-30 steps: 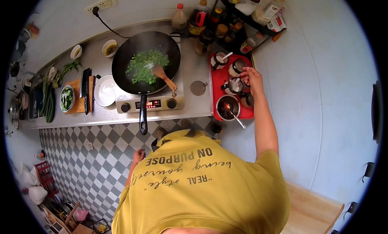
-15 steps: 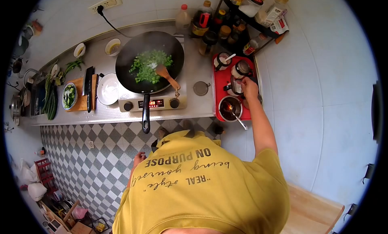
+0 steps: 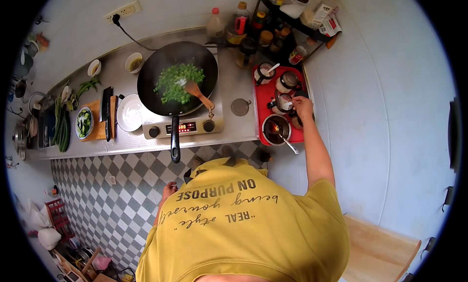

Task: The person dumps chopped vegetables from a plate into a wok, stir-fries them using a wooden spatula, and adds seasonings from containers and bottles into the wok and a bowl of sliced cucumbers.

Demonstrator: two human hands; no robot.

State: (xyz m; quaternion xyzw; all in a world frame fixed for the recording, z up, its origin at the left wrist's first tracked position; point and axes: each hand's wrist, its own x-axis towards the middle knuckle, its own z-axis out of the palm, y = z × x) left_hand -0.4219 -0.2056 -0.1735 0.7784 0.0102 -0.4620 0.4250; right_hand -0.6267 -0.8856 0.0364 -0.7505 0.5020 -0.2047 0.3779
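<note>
My right hand (image 3: pixel 302 108) pinches a small white spoon (image 3: pixel 288 104) at a seasoning jar (image 3: pixel 281 105) with a raised clear lid. This jar stands in a red tray (image 3: pixel 263 140), between a lidded jar (image 3: pixel 286 82) and a steel pot (image 3: pixel 264 130) with dark contents and a metal spoon (image 3: pixel 291 146). At the far end of the tray is another jar (image 3: pixel 263 76) with a white spoon. My left hand (image 3: pixel 169 189) hangs low beside my yellow shirt, away from the counter; it is small and partly hidden, so its fingers are unclear.
Chopped greens (image 3: pixel 176 82) with a white clump lie in a black wok (image 3: pixel 146 94) on the lit cooktop (image 3: pixel 161 131). A wooden spatula (image 3: pixel 199 94) rests in it. Left are a white plate (image 3: pixel 129 112), a knife (image 3: pixel 108 118) and a bowl of sliced cucumber (image 3: pixel 84 122). Bottles (image 3: pixel 238 24) stand behind.
The white spoon now shows between my right fingers at the jar; before, my hand was over the jar's lid. The view has shifted slightly. My left hand stays low.
</note>
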